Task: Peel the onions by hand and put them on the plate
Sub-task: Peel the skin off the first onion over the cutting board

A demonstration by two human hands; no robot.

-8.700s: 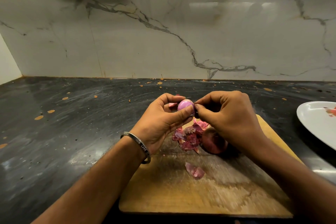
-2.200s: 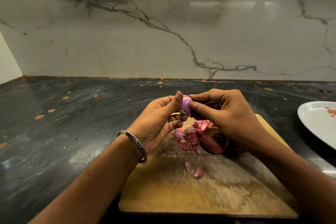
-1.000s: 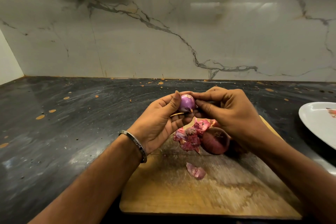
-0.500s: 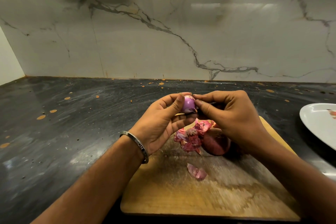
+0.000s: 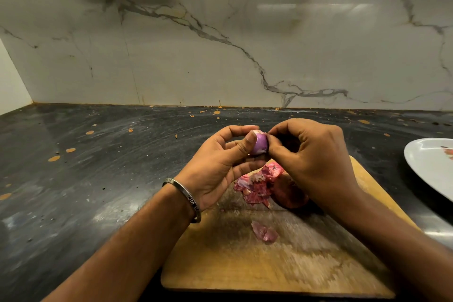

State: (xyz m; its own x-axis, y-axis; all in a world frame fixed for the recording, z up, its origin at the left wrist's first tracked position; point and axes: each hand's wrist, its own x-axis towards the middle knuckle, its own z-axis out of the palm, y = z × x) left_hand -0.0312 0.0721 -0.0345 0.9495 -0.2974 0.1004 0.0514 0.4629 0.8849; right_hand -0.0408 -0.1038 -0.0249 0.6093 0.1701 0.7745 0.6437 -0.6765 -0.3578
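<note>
A small purple onion (image 5: 260, 142) is held between both hands above a wooden cutting board (image 5: 289, 260).

The onion is gripped by the left hand (image 5: 220, 164), thumb and curled fingers closed around it, while its right side is pinched by the thumb and forefinger of the right hand (image 5: 311, 162). A steel bangle (image 5: 187, 197) is worn on the left wrist. On the board, a pile of pink onion skins (image 5: 257, 185) is seen just beside an unpeeled red onion (image 5: 289, 193), and one loose skin piece (image 5: 264, 231) lies nearer the camera. A white plate (image 5: 426, 167) is set on the dark countertop (image 5: 85, 167) at the right edge, well apart from the hands; a reddish scrap is seen on it.
</note>
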